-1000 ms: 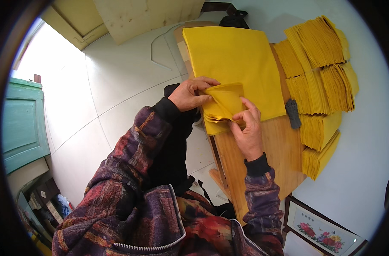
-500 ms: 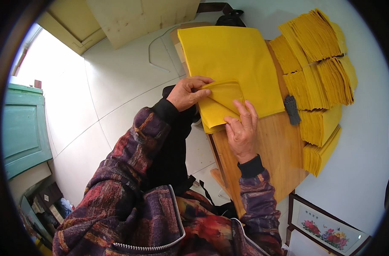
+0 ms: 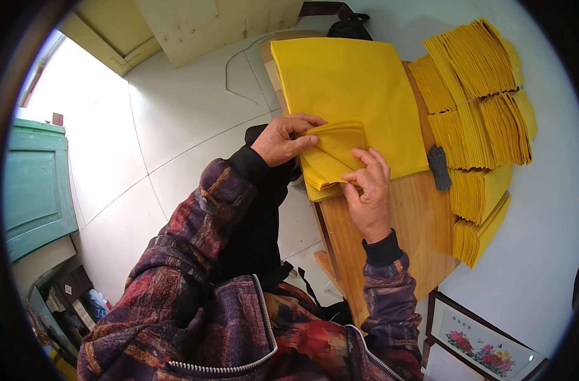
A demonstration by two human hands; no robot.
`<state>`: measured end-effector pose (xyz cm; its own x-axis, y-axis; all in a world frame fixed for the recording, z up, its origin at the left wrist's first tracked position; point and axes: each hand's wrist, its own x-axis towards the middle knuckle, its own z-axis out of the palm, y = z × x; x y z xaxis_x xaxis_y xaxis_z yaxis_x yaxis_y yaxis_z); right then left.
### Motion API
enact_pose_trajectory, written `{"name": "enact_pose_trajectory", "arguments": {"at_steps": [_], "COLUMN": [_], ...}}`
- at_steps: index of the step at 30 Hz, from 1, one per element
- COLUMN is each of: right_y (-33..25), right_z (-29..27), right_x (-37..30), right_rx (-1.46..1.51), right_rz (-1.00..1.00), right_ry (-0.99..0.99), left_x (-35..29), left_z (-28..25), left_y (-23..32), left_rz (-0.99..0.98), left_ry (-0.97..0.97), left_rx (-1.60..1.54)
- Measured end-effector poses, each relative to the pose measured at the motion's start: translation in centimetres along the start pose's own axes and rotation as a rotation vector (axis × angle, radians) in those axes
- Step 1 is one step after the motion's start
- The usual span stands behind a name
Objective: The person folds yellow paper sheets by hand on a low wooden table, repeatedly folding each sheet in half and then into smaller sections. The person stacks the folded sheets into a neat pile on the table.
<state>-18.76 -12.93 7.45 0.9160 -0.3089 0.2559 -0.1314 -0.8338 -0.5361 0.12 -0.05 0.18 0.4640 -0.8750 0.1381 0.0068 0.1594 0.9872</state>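
Observation:
A broad stack of yellow cloth-like sheets point(image 3: 346, 79) lies near the far left end of the wooden table. At its near left corner, a top piece is turned back into a folded flap point(image 3: 341, 138). My left hand point(image 3: 280, 141) pinches the flap's left edge between thumb and fingers. My right hand point(image 3: 370, 202) has its thumb and index finger closed on the near corner of the lifted yellow layers, with its other fingers raised over the flap. The exact number of layers in each pinch cannot be made out.
Several bundles of folded yellow pieces point(image 3: 473, 57) stand along the wall on the right. A dark grey glove-like item point(image 3: 438, 167) lies beside them on the wooden table point(image 3: 397, 222). A framed flower picture point(image 3: 483, 340) is at lower right, a green cabinet point(image 3: 39, 190) at far left.
The folded flap has lifted and opened further, showing more layers at its corner. My right hand has closed its thumb and index finger on the near corner. My left hand keeps its pinch.

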Motion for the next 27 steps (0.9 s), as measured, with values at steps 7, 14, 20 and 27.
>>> {"name": "enact_pose_trajectory", "arguments": {"at_steps": [7,14,20,27], "right_y": [0.4,1.2,1.3,0.5], "right_z": [-0.2,-0.6,-0.5,-0.7], "right_x": [0.4,0.9,0.9,-0.1], "right_rx": [0.091,0.203,0.228,0.219], "right_rz": [0.036,0.077,0.107,0.183], "right_ry": [-0.007,-0.024,-0.016,0.190], "left_x": [-0.2,-0.1,0.0,0.0], "left_z": [-0.7,-1.6,-1.1,-0.8], "left_y": [0.6,1.0,0.5,0.4], "left_rz": [-0.032,-0.047,-0.022,0.021], "left_ry": [-0.090,-0.198,-0.159,-0.083], "left_rx": [-0.050,-0.122,-0.022,0.138]}}
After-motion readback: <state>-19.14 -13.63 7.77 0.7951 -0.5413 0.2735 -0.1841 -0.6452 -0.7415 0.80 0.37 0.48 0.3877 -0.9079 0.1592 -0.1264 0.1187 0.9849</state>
